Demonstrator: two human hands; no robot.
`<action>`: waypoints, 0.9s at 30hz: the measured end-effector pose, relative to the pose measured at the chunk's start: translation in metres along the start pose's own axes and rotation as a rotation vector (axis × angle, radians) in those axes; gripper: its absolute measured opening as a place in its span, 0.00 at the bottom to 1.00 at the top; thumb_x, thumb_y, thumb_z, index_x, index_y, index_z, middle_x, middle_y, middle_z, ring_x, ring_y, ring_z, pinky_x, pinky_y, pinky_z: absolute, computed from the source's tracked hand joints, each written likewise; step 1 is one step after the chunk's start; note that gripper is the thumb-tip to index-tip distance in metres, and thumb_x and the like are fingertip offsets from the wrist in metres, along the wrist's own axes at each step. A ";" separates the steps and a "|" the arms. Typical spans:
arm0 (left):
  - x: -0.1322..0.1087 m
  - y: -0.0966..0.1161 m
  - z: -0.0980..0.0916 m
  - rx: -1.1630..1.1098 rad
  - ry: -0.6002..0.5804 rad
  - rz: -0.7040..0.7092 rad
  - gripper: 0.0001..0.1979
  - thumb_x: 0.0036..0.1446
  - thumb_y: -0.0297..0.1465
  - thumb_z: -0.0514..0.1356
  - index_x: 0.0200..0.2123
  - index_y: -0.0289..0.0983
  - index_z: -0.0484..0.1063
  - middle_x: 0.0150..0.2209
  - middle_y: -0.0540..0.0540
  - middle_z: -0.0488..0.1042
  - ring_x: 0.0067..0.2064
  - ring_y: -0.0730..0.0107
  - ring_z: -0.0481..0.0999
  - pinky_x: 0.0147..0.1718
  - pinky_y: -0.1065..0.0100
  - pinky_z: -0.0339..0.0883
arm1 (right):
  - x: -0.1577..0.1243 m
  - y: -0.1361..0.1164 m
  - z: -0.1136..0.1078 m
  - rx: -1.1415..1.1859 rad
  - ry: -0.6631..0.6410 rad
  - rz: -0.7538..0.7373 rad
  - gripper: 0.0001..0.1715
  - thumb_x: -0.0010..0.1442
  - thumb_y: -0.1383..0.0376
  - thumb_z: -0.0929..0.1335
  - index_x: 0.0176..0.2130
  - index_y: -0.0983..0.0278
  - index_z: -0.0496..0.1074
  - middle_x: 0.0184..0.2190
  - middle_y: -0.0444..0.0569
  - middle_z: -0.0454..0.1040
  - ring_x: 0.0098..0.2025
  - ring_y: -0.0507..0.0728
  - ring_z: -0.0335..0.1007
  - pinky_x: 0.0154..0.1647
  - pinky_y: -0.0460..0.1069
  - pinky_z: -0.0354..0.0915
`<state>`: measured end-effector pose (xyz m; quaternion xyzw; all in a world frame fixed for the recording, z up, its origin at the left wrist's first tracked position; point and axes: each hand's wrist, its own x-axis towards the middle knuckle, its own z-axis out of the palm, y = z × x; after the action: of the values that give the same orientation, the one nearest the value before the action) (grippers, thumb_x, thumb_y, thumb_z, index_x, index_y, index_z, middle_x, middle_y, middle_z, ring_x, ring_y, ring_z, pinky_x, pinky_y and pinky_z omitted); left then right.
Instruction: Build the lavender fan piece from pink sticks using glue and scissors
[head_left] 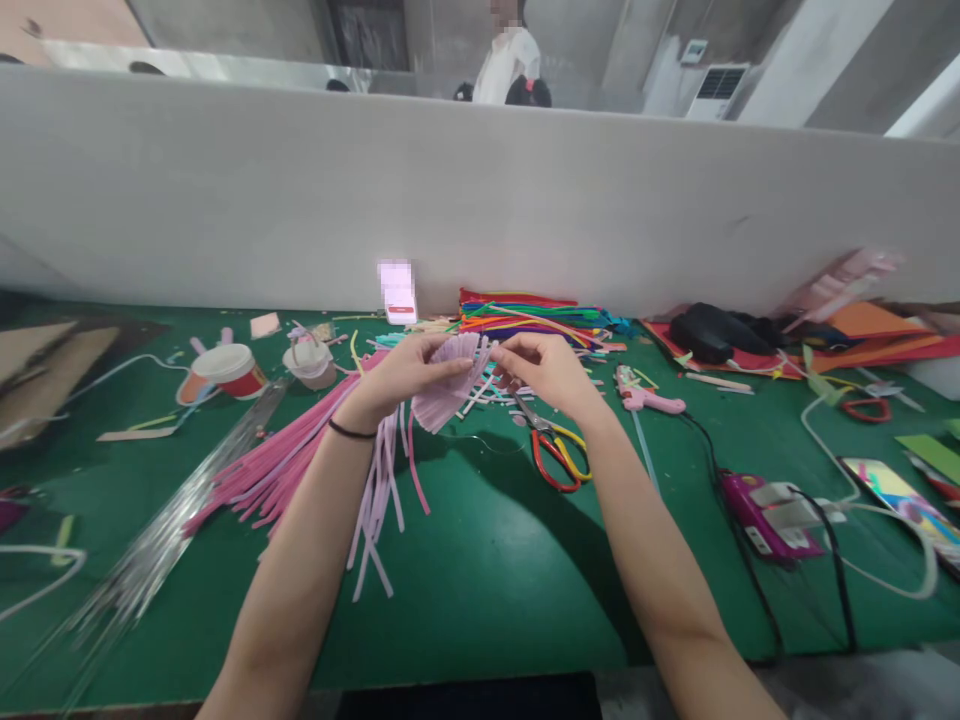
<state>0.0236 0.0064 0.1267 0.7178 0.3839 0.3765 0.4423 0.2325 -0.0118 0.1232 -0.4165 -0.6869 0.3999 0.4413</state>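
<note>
Between my hands is a fan of light purple pipe cleaners (pixel 441 398), set side by side and raised above the table. My left hand (pixel 409 372) is closed on the fan's left and upper part, thumb across its front. At the right edge, the fingertips of my right hand (pixel 536 365) pinch the last strips. Below my right hand lie scissors (pixel 555 455) with red and yellow handles, their blades partly hidden. Pink pipe cleaners (pixel 289 455) and loose light purple ones (pixel 384 500) spread under my left wrist.
Multicoloured pipe cleaners (pixel 525 315) are piled by the partition (pixel 300 200), near a lit phone (pixel 397 293). A pink glue gun (pixel 652 400) and a purple power strip (pixel 765 515) with cords lie right. Left are a paper cup (pixel 232 370) and clear wrapping (pixel 195 510). A person (pixel 506 65) stands beyond.
</note>
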 end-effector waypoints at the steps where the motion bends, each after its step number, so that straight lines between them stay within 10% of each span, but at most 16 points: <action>1: 0.001 0.000 0.002 -0.023 0.005 -0.008 0.11 0.51 0.38 0.66 0.35 0.37 0.78 0.35 0.46 0.78 0.35 0.66 0.75 0.35 0.68 0.68 | 0.000 0.000 0.000 -0.011 0.009 -0.006 0.19 0.56 0.50 0.70 0.32 0.63 0.74 0.24 0.47 0.76 0.25 0.54 0.74 0.26 0.49 0.72; 13: 0.003 -0.009 0.010 -0.220 0.022 -0.083 0.12 0.59 0.39 0.60 0.38 0.38 0.77 0.38 0.46 0.78 0.41 0.64 0.75 0.42 0.68 0.67 | 0.002 0.004 0.005 -0.136 0.198 -0.119 0.13 0.57 0.59 0.71 0.41 0.61 0.69 0.32 0.45 0.75 0.26 0.52 0.72 0.29 0.49 0.69; 27: 0.006 -0.013 0.018 -0.293 0.014 -0.066 0.13 0.59 0.39 0.59 0.40 0.38 0.76 0.42 0.46 0.78 0.43 0.64 0.75 0.44 0.67 0.68 | 0.002 0.007 0.017 -0.513 0.253 -0.405 0.06 0.58 0.66 0.69 0.36 0.61 0.78 0.49 0.53 0.73 0.51 0.60 0.70 0.54 0.58 0.66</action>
<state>0.0392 0.0097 0.1105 0.6299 0.3514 0.4187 0.5518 0.2173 -0.0105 0.1121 -0.4154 -0.7736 0.0641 0.4742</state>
